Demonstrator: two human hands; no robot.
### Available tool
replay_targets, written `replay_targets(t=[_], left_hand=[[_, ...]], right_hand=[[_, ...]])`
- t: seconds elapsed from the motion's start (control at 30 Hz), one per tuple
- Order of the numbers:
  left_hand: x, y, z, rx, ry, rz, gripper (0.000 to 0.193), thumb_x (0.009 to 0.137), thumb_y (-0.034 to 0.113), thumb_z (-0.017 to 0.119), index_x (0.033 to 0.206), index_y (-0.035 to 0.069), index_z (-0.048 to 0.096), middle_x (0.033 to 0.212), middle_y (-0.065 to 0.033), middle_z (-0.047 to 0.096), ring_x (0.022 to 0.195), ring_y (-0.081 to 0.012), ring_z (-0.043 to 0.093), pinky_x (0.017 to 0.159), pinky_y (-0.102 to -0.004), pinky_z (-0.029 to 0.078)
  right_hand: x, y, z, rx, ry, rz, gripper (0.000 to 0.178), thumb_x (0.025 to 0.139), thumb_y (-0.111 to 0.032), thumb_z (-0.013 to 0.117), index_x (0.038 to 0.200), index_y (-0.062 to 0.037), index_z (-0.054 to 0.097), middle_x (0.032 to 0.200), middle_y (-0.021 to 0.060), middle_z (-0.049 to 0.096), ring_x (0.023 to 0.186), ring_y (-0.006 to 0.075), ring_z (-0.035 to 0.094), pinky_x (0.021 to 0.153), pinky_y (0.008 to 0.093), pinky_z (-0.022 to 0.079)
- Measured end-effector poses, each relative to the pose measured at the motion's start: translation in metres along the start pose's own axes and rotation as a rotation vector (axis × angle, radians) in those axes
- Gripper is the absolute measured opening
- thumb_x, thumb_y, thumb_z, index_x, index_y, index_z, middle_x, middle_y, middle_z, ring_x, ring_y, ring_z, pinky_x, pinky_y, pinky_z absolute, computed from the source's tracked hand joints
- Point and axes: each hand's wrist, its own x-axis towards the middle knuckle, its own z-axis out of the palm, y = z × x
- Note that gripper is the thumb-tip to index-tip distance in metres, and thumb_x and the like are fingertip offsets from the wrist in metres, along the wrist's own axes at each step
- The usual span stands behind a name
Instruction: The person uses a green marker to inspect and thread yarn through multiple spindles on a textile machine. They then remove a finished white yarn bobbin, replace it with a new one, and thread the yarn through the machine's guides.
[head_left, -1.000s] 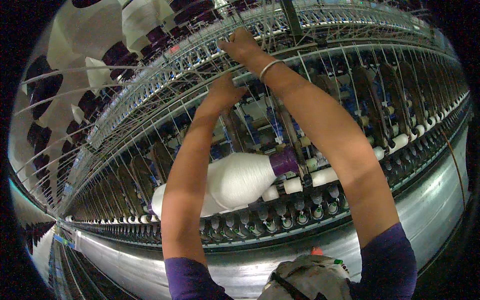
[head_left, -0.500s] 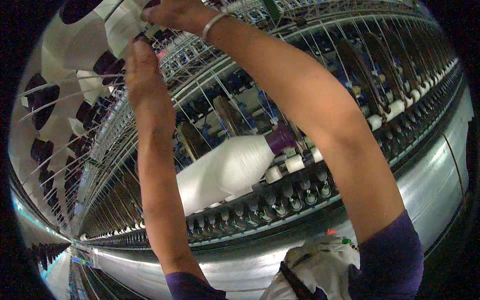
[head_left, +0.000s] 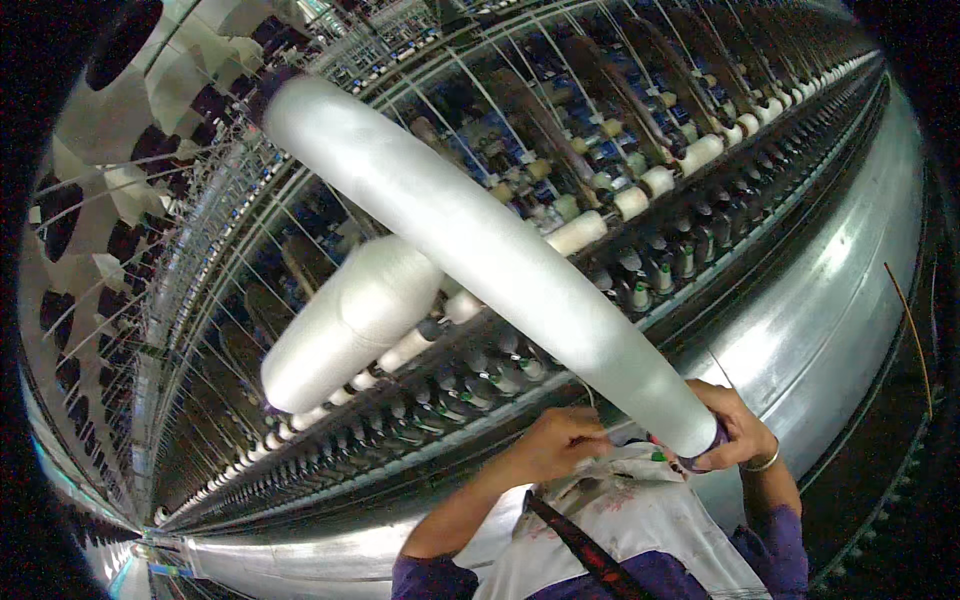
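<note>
A long white roving bobbin (head_left: 500,280) slants across the middle of the view, its dark upper end toward the upper left. My right hand (head_left: 738,425) is wrapped round the purple tube at its lower end, close to my body. To the left of it, in front of my waist, my left hand (head_left: 560,440) is closed with the fingertips curled together; whatever lies between them I cannot make out. Partly behind the held bobbin, a second, fatter white roving bobbin (head_left: 350,315) rests along the frame above the white rollers.
A long spinning frame runs from lower left to upper right, with a line of white rollers (head_left: 655,182) and dark spindles (head_left: 690,255) below. A shiny metal panel (head_left: 820,290) curves along its front. More white bobbins (head_left: 205,90) hang at upper left. A white apron (head_left: 640,530) covers my front.
Both hands have come down from the upper left to my waist. The right hand now holds a long roving bobbin that was not in it clearly before. The view has shifted.
</note>
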Motion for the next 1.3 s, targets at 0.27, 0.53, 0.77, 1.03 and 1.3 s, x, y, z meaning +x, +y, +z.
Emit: replay_targets(t=[0.27,0.53,0.77,1.03,1.3], left_hand=[[0.075,-0.048,0.138,-1.533,0.212,0.213,0.026,0.094,0.03,0.055,0.083,0.007,0.056,0.085,-0.0082,0.06,0.08,-0.0206,0.058,0.078,-0.0393,0.047],[0.036,-0.186,0.315,-0.149,-0.263,-0.379,0.039,0.097,0.032,0.044,0.123,0.004,0.055,0.114,-0.0111,0.058,0.105,-0.0215,0.055,0.094,-0.0305,0.041],[0.019,-0.184,0.373,-0.896,0.023,-0.489,0.054,0.094,0.039,0.047,0.135,0.005,0.045,0.132,-0.0081,0.05,0.116,-0.0205,0.046,0.098,-0.0313,0.036],[-0.061,-0.077,0.22,-0.503,0.502,-0.663,0.059,0.09,0.025,0.06,0.139,0.001,0.037,0.145,-0.0157,0.035,0.133,-0.025,0.035,0.106,-0.0341,0.031],[-0.08,-0.078,-0.029,-0.958,1.538,0.549,0.072,0.093,0.031,0.057,0.144,-0.002,0.019,0.146,-0.0213,0.03,0.135,-0.0294,0.032,0.11,-0.0411,0.029]], right_hand=[[-0.074,0.051,-0.105,-0.723,0.303,0.06,0.065,0.07,-0.031,0.076,0.122,0.0016,0.055,0.107,0.0181,0.064,0.093,0.0288,0.064,0.083,0.0343,0.048],[0.03,-0.037,-0.329,-1.66,0.234,-0.464,0.061,0.07,-0.017,0.074,0.127,-0.0088,0.053,0.113,0.0145,0.062,0.095,0.0346,0.059,0.079,0.0432,0.047],[0.136,-0.081,-0.386,-2.076,0.199,-0.494,0.066,0.077,-0.012,0.066,0.138,-0.0189,0.042,0.122,0.0164,0.055,0.112,0.0355,0.05,0.094,0.0441,0.041],[0.136,-0.073,-0.305,-2.285,0.339,0.029,0.077,0.068,0.009,0.057,0.138,-0.0176,0.042,0.14,0.0129,0.041,0.132,0.0359,0.034,0.106,0.051,0.03],[0.267,-0.024,-0.005,-1.547,-0.113,-0.797,0.092,0.059,-0.018,0.081,0.139,-0.0077,0.036,0.141,0.0126,0.041,0.136,0.0321,0.029,0.113,0.0499,0.019]])
